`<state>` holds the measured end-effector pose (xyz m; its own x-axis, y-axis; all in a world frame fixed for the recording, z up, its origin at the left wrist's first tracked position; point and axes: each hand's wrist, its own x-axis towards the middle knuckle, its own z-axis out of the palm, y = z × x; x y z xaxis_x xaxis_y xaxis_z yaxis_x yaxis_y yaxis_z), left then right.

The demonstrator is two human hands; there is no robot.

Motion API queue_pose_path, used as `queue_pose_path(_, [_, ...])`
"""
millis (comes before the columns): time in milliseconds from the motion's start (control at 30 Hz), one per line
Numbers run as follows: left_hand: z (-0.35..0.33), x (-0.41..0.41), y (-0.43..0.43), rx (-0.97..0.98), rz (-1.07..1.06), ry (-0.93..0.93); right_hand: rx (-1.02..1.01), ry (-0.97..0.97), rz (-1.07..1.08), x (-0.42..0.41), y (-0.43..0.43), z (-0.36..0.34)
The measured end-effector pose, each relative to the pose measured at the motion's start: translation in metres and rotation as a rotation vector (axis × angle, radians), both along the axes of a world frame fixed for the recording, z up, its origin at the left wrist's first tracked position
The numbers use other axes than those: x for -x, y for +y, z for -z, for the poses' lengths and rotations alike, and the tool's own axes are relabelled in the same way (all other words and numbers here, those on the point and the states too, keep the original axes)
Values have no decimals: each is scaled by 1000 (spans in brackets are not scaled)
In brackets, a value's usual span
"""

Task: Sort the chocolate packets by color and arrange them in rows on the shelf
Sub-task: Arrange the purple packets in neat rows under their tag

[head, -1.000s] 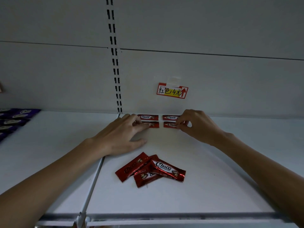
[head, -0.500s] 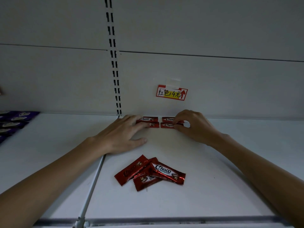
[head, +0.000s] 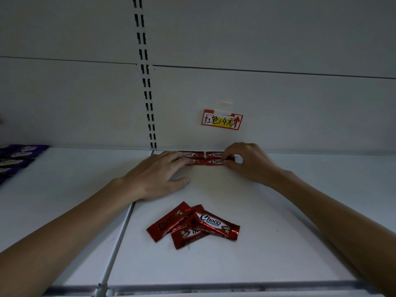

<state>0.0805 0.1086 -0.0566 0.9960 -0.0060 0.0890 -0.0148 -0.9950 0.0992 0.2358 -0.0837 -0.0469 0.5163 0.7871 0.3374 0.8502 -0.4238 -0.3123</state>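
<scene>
The loose red crinkle-edged chocolate packets (head: 192, 225) are shining glossy, their foil-like wrap catching creased highlights. The red chocolate packets at the back wall (head: 216, 161) are looking equally slick. The white flat shelf board (head: 267, 243) is showing a smooth matt finish, as is the pale back panel (head: 278, 39). The red-and-yellow paper price label (head: 222, 120) is lying dull under translucent tape (head: 224, 106).

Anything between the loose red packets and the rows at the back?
Nothing visible: bare white shelf separates the red foil Choco packet pile from the back rows; the left hand rests beside that path.
</scene>
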Motion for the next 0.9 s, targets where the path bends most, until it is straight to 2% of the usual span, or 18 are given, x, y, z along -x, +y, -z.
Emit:
queue_pose_path(333, [3,2,1,24,-36,12,18,-26,-4,-3,4,2])
queue_pose_path(433, [-3,11,-3,54,-53,-61,-33,-36,21,2,1,-2])
queue_pose_path(533, [-15,32,-11,193,-53,-167,-67,22,-50,27,-9,-12])
queue_pose_path(633, [-21,60,-23,288,-27,-136,18,92,-172,68,-25,-19])
queue_pose_path(767, [-15,86,-32,287,-17,-36,195,108,-250,102,-35,-17])
queue_pose_path(900, [-16,92,-32,351,-29,-86,197,189,-278,106,-38,-16])
